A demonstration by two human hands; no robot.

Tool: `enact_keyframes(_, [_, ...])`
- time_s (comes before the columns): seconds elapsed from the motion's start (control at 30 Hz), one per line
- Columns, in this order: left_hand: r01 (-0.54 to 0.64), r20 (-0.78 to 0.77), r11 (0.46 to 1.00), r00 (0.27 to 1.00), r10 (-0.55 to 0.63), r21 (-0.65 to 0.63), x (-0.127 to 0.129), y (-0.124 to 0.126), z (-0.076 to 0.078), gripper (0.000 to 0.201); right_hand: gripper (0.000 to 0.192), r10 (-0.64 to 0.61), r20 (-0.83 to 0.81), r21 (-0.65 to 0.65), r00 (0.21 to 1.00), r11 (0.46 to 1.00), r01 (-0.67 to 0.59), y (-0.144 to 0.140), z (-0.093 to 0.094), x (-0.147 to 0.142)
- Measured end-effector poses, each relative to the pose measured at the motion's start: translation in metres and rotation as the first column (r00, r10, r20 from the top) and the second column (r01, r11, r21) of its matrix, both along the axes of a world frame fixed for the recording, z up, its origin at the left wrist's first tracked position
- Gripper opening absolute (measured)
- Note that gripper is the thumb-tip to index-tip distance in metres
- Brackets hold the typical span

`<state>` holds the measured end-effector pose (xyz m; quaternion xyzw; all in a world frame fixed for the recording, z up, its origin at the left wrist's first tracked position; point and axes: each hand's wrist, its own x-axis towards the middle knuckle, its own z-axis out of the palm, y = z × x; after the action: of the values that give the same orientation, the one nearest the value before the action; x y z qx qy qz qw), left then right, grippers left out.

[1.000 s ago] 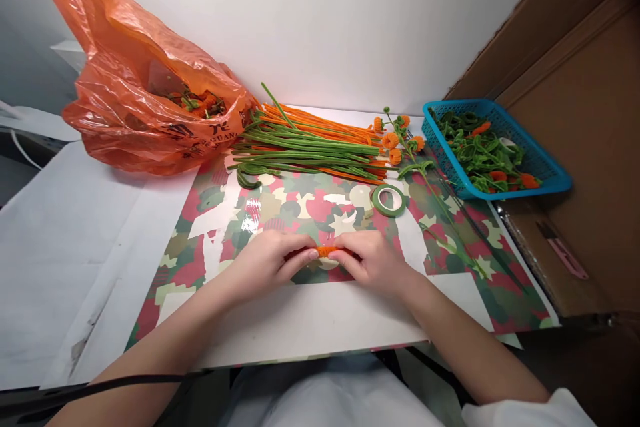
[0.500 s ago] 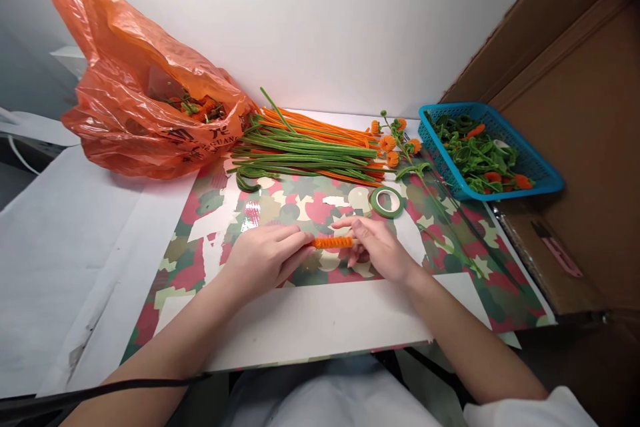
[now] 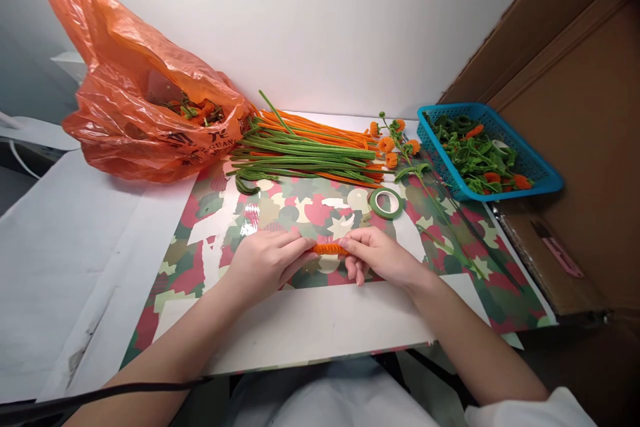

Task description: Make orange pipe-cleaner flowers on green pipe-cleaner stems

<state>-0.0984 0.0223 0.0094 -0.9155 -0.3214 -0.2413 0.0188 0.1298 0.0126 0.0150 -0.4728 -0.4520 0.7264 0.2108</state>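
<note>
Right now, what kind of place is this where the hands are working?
Probably a craft table for making pretend flowers. Both hands, left hand and right hand, pinch an orange coil. Behind lie pipe cleaners, a green tape roll and a blue basket of finished bits.

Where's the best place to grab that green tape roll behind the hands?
Take the green tape roll by its rim, coming straight down from above. It lies flat on the patterned mat with its hole facing up, so one finger could go in the hole and another outside. Both hands pinch the orange coil.
</note>
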Motion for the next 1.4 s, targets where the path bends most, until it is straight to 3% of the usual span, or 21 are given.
enact_keyframes(0.3, [-0.011,-0.039,0.980,0.999,0.003,-0.201,-0.001,-0.001,-0.001,0.038,0.022,-0.074,0.152,0.316,0.986,0.949,0.023,-0.007,0.000,-0.007])
enact_keyframes(0.43, [0.009,-0.020,0.977,1.000,-0.014,-0.212,-0.003,0.001,-0.002,0.037,0.016,-0.091,0.145,0.399,0.985,0.917,0.025,-0.010,-0.001,-0.008])
enact_keyframes(0.57, [-0.014,0.051,0.987,0.998,0.022,-0.161,-0.003,0.001,0.002,0.026,0.020,-0.162,0.066,0.375,0.985,0.918,0.126,-0.008,0.001,-0.009])
enact_keyframes(0.67, [-0.046,0.211,0.984,0.974,0.083,-0.173,-0.004,0.001,0.006,0.019,0.030,-0.228,-0.015,0.334,0.973,0.917,0.220,-0.003,0.004,-0.004])
enact_keyframes(0.77, [-0.137,0.385,0.956,0.893,0.233,-0.261,-0.008,0.002,0.009,0.027,0.037,-0.307,-0.076,0.287,0.949,0.905,0.315,0.004,0.006,0.006])
enact_keyframes(0.83, [-0.151,0.473,0.942,0.834,0.284,-0.299,-0.009,0.004,0.010,0.018,0.039,-0.326,-0.103,0.253,0.940,0.905,0.341,0.007,0.005,0.012])
enact_keyframes(0.93, [-0.080,0.523,0.957,0.823,0.221,-0.279,-0.009,0.005,0.012,0.005,0.039,-0.311,-0.126,0.204,0.942,0.921,0.332,0.010,0.003,0.015])
enact_keyframes(1.07, [-0.005,0.479,0.963,0.867,0.139,-0.271,-0.007,0.007,0.014,0.005,0.038,-0.290,-0.145,0.166,0.946,0.935,0.312,0.010,0.000,0.014])
enact_keyframes(1.27, [0.022,0.484,0.930,0.858,0.170,-0.366,-0.006,0.007,0.009,0.004,0.037,-0.227,-0.109,0.146,0.968,0.959,0.242,0.007,0.001,0.013])
enact_keyframes(1.4, [0.102,0.524,0.892,0.836,0.164,-0.441,-0.001,0.005,0.006,0.004,0.031,-0.187,-0.073,0.178,0.980,0.964,0.197,0.003,0.003,0.006])
